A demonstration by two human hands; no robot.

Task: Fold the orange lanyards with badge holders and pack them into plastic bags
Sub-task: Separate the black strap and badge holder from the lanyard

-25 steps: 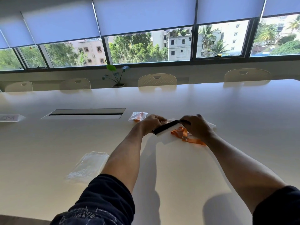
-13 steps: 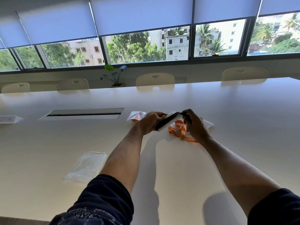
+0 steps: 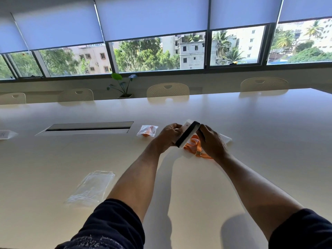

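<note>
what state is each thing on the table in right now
badge holder: lifted and tilted, gripped by both hands
left hand: gripping its lower end
right hand: gripping its upper end
orange lanyard: loose, unfolded on the table
packed bag: filled, lying flat
empty plastic bags: stacked flat

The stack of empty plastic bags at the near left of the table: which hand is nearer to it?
Left. The left hand holds the badge holder up and to the right of the stack of empty plastic bags; the right hand is farther right, beyond the badge holder.
</note>
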